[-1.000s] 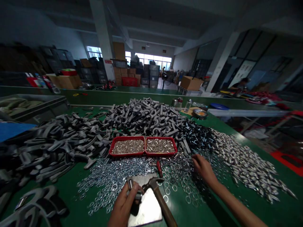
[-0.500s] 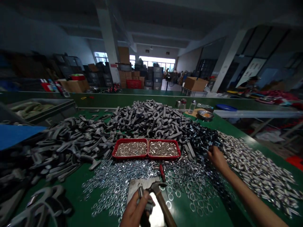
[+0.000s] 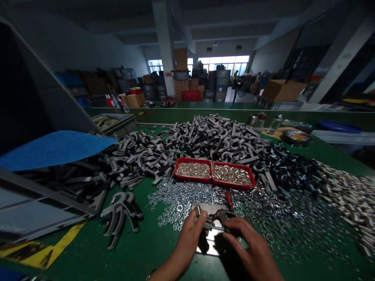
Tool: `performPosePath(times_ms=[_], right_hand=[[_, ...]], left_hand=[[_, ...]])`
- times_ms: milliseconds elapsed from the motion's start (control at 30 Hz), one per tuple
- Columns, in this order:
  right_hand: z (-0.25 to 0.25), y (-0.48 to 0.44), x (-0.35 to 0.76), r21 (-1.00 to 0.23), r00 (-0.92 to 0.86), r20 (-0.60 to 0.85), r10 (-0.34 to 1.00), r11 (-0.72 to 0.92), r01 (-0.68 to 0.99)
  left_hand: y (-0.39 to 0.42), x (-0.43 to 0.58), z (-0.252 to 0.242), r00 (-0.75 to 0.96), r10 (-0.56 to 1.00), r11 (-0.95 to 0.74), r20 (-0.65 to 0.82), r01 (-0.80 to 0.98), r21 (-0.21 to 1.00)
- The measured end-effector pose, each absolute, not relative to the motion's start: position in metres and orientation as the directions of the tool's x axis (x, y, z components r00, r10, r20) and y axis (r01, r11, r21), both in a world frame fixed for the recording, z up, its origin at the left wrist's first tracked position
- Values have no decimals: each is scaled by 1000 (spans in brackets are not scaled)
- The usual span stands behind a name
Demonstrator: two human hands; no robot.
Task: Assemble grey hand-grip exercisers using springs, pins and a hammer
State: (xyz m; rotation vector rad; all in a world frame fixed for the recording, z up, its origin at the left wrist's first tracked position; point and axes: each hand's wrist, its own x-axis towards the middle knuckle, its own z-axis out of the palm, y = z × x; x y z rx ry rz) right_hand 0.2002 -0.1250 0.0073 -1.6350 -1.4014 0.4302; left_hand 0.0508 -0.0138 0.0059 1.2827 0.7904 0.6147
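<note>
Low in the head view, my left hand [image 3: 191, 230] is closed round a dark handle part with a ribbed metal cylinder [image 3: 198, 210] sticking up by the thumb. Close on its right, my right hand [image 3: 249, 238] pinches a dark piece with a thin metal pin [image 3: 217, 228] pointing at the held part. Both hands are over a shiny metal plate [image 3: 205, 249]. A hammer head [image 3: 224, 215] shows behind my right fingers, its handle hidden. Just beyond lies a red-handled tool [image 3: 229, 201].
Two red trays [image 3: 193, 178] of small metal pieces stand ahead, with washers [image 3: 187, 195] before them. Grey handle parts [image 3: 213, 136] are heaped behind. Dark screws [image 3: 295, 168] and metal cylinders [image 3: 345, 191] spread right. A grey crate [image 3: 38, 207] is at left.
My right hand has come back from the dark screw pile to beside my left hand, now with a pin piece. The view has swung left, bringing the crate and handle parts at left further into sight.
</note>
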Motion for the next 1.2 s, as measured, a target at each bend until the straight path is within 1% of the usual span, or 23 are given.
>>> performPosePath(times_ms=[67,133,267,333,400,433,467,500,533,567,600,633,667,700,800,833,933,967,1000,1100,1133,1167,1200], right_hand=[[6,-125,194,-777,224,333,916,132,615],[4,-128,189,-757,176,352,919,169,631],[1,-135,188,-748,234,347,908,117,654],[1,-138,191,-727,193,395,898,177,664],[3,-139,193,-708,101,437,894,273,651],[3,-139,193,-727,79,428,900,290,622],[4,-139,191,-780,100,389,916,269,565],[4,-137,189,-859,149,313,938,212,465],[4,-135,186,-939,198,202,959,133,317],[3,-133,182,-991,222,68,973,39,130],[3,-131,178,-997,210,-66,975,-54,-62],[3,-128,175,-967,172,-168,971,-128,-222],[3,-126,172,-931,135,-226,965,-173,-323],[4,-124,170,-911,119,-249,961,-190,-366],[11,-121,169,-910,151,-231,961,-158,-384],[15,-121,170,-890,128,-243,961,-169,-424],[21,-121,172,-740,-37,-353,935,-303,-600],[22,-121,172,-715,-67,-375,924,-335,-613],[21,-121,172,-732,-66,-376,924,-340,-591],[13,-120,168,-887,44,-281,959,-242,-393],[10,-119,166,-909,68,-262,963,-223,-352],[8,-118,162,-905,80,-280,957,-235,-354],[5,-118,159,-879,80,-335,939,-281,-386]], left_hand=[[-14,47,6,624,764,194,-165,21,981],[-16,46,6,637,752,216,-171,8,976],[-22,45,9,669,721,259,-180,-18,966],[-23,44,12,685,710,255,-166,-30,967],[-24,41,15,689,708,235,-158,-19,972],[-24,40,17,685,712,211,-153,0,978],[-24,39,17,676,723,171,-144,26,985],[-24,37,18,664,737,118,-126,57,991],[-23,36,18,655,749,57,-102,89,994],[-23,35,17,650,756,-6,-74,120,993],[-22,35,16,652,757,-68,-47,150,986],[-22,35,15,655,755,-121,-25,177,977],[-21,35,14,660,752,-158,-12,198,967],[-20,35,14,662,750,-179,-7,212,961],[-19,35,15,659,751,-223,23,221,950],[-18,35,16,670,741,-255,49,213,943],[-16,33,13,722,681,-372,124,195,907],[-15,33,11,728,674,-386,126,202,900],[-15,32,8,721,683,-380,115,216,900],[-16,30,1,657,752,-290,50,262,920],[-17,29,0,650,759,-270,42,256,928],[-18,27,-1,658,751,-266,45,239,934],[-19,26,-1,677,734,-279,61,218,935]])
